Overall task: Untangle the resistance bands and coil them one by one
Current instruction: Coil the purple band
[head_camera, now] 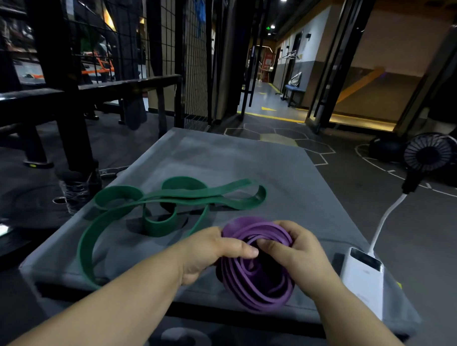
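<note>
Pinched between both hands, left hand [209,252] and right hand [294,252], purple band [257,282] coil is held; loosened pinch risks windings springing apart.

This is a gym. A black steel rack [61,102] stands at the left with a weight plate [21,209] flat on the dark floor beside it. A wire mesh partition [194,68] runs behind. White hexagons [291,133] and curved lines are painted on the floor (one hexagon is filled yellow). A green resistance band [169,196] sprawls on a grey padded bench [248,168], a purple resistance band [257,280] coiled above it.
</note>
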Action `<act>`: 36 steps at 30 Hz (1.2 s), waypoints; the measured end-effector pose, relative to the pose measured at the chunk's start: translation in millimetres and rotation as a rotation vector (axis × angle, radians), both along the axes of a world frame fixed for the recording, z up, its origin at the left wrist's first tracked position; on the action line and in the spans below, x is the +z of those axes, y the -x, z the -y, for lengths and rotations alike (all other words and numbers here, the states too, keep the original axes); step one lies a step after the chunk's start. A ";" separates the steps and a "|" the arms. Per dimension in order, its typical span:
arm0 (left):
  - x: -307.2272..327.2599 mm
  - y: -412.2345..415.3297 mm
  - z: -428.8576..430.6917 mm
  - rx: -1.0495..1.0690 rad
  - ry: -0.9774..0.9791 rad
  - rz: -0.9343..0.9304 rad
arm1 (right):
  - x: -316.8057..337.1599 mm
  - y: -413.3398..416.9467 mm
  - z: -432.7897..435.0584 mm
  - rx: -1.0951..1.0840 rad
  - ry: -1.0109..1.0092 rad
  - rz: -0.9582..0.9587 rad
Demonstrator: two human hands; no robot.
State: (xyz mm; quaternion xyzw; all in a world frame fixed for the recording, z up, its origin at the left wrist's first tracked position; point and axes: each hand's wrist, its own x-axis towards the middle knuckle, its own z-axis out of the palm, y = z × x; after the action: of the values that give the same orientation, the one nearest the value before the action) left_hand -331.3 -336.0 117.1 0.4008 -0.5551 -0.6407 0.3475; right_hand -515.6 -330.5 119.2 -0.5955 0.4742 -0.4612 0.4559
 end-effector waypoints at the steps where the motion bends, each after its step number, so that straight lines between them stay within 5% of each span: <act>1: 1.2 -0.4 -1.0 -0.011 0.002 0.011 | 0.1 0.0 -0.4 -0.005 0.010 -0.012; 13: 11.2 -16.9 -6.7 -0.196 0.036 -0.196 | 0.6 -7.0 -1.7 0.269 -0.040 0.179; 20: 2.7 -9.7 -1.8 0.045 0.102 -0.140 | 0.8 -12.2 1.5 0.233 -0.122 0.323; 28: -0.8 -8.3 -0.9 0.137 0.200 -0.221 | 9.1 -4.8 4.5 0.406 -0.219 0.260; 36: 7.1 -7.7 -3.6 0.379 0.181 -0.139 | 1.7 -31.8 9.3 0.140 -0.065 0.329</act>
State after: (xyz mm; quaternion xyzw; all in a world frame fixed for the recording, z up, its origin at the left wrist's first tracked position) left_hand -323.5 -332.4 124.2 0.4199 -0.4998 -0.5378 0.5335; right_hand -483.8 -339.7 120.9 -0.5288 0.3651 -0.5039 0.5772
